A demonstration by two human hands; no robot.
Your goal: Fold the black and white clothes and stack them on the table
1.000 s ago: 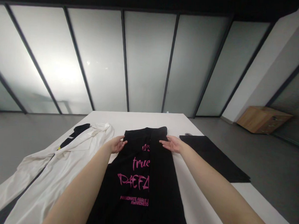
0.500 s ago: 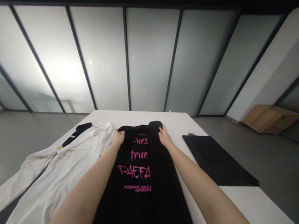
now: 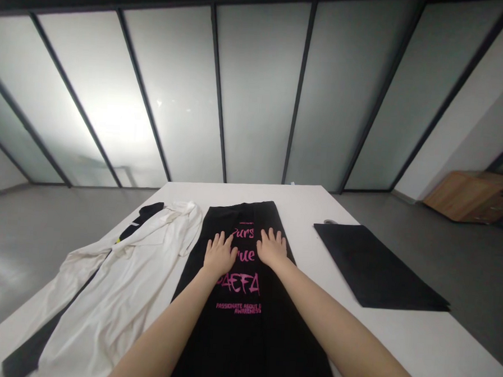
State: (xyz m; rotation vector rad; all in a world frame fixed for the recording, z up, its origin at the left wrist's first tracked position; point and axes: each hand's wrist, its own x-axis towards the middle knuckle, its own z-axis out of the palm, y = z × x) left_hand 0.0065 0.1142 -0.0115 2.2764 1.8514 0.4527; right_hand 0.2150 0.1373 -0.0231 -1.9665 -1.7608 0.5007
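Note:
A black garment with pink lettering [image 3: 237, 345] lies folded lengthwise into a long strip down the middle of the table, its far edge fairly straight. My left hand [image 3: 220, 251] rests flat on the cloth with fingers spread, covering the left part of the lettering. On the right side of the print, my right hand [image 3: 272, 246] also lies flat, fingers apart. Neither hand grips the fabric. The near end of the garment runs out of view at the bottom.
A white long-sleeved garment [image 3: 146, 267] lies on the left of the white table [image 3: 301, 205], over dark cloth. To the right is a flat black panel [image 3: 382, 268] with a small round object [image 3: 329, 221] behind it. A wooden cabinet [image 3: 474, 194] stands beyond, on the floor.
Both hands have let go of the garment's far side edges and moved inward and nearer, onto the print. The raised far end now lies flat and straighter.

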